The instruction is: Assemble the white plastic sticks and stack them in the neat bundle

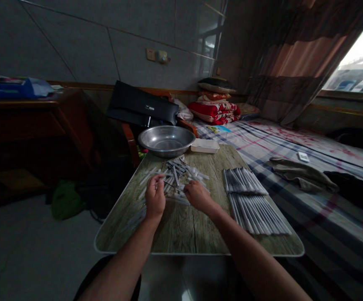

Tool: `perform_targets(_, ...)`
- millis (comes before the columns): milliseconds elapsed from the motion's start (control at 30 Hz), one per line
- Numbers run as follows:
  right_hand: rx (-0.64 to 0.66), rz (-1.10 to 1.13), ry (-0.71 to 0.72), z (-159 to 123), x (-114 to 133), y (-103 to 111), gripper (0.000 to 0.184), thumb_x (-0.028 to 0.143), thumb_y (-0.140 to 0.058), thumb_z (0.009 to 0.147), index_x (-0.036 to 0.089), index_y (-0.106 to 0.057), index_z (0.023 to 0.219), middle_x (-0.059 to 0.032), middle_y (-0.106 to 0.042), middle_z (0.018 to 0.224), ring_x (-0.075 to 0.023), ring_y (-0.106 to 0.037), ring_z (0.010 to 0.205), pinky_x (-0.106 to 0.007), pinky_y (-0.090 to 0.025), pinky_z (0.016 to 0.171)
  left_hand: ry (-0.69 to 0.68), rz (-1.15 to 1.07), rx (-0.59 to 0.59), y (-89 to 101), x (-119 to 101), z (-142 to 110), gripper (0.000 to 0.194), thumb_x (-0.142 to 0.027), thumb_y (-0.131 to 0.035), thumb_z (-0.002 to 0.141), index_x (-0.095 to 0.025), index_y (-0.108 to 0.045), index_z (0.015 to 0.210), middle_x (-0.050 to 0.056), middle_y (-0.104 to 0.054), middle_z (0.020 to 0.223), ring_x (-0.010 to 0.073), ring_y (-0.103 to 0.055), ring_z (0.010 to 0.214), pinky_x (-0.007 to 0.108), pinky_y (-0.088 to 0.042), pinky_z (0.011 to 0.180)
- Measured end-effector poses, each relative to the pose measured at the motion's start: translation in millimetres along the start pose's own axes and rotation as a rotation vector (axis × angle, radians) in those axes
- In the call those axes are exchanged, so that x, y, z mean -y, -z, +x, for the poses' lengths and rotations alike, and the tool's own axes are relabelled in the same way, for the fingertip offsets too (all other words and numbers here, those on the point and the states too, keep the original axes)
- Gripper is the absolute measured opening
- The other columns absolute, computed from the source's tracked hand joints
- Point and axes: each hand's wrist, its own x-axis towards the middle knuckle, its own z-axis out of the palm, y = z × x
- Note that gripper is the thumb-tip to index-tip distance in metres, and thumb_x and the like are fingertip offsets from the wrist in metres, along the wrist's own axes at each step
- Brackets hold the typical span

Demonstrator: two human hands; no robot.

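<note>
A loose heap of thin white sticks [175, 177], some with dark sections, lies crosswise at the middle of a wood-patterned table [181, 238]. My left hand [155, 197] sits at the heap's near left side, its fingertips pinched together on what looks like a thin white stick. My right hand [199, 196] rests on the heap's near right side, fingers curled down among the sticks. Whether those fingers grip one is hidden. To the right, two neat rows of aligned sticks [250, 200] lie side by side.
A steel basin [166, 141] and a white plastic tray [204, 145] stand at the table's far end. A bed with a checked sheet [306, 209] runs along the right side, holding a folded cloth [300, 173]. A dark wooden desk [27, 121] stands at the left.
</note>
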Motion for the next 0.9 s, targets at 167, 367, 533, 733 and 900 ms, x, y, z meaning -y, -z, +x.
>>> perform_targets(167,-0.005,-0.051,-0.06,34.5,18.5,-8.0,0.031,0.017,-0.044,0.092,0.01,-0.072,0.102,-0.0176,-0.067,0.107,-0.0246,-0.061,0.103,-0.031,-0.045,0.087,-0.05,0.035,-0.032,0.2,-0.1,-0.1,0.026,-0.036,-0.044,0.095,-0.02,-0.061,0.107,0.008,-0.064,0.109,0.0214,-0.059,0.108,0.038,-0.044,0.099)
perform_targets(367,0.074,-0.106,-0.07,60.5,34.7,-9.3,0.03,0.014,-0.049,0.088,0.006,-0.07,0.107,-0.0211,-0.068,0.11,-0.0264,-0.063,0.106,-0.031,-0.047,0.088,-0.109,0.106,-0.036,2.6,-4.3,-1.9,0.024,-0.034,-0.043,0.095,-0.02,-0.06,0.105,0.009,-0.063,0.107,0.0219,-0.059,0.107,0.038,-0.044,0.098)
perform_targets(533,0.081,-0.111,-0.001,51.3,38.4,1.2,0.028,0.017,-0.049,0.088,0.011,-0.07,0.106,-0.0179,-0.07,0.108,-0.0262,-0.066,0.101,-0.031,-0.05,0.082,-0.07,0.073,-0.061,4.3,-1.7,-1.0,0.025,-0.034,-0.044,0.094,-0.019,-0.06,0.107,0.01,-0.063,0.109,0.0222,-0.058,0.108,0.038,-0.044,0.098)
perform_targets(733,0.126,-0.176,0.141,18.8,47.3,-12.6,0.029,0.014,-0.047,0.087,0.01,-0.072,0.101,-0.0196,-0.071,0.103,-0.0267,-0.068,0.097,-0.032,-0.05,0.081,-0.011,0.032,-0.091,1.3,3.2,0.5,0.025,-0.036,-0.047,0.093,-0.019,-0.06,0.105,0.009,-0.064,0.109,0.0214,-0.059,0.106,0.036,-0.045,0.095)
perform_targets(900,0.109,-0.055,0.028,22.4,42.4,-10.3,0.022,0.021,-0.057,0.08,0.012,-0.072,0.093,-0.0157,-0.072,0.096,-0.0249,-0.068,0.088,-0.029,-0.048,0.073,0.039,-0.035,-0.108,1.4,1.9,0.1,0.026,-0.038,-0.051,0.09,-0.019,-0.057,0.107,0.007,-0.061,0.102,0.0187,-0.059,0.094,0.032,-0.047,0.085)
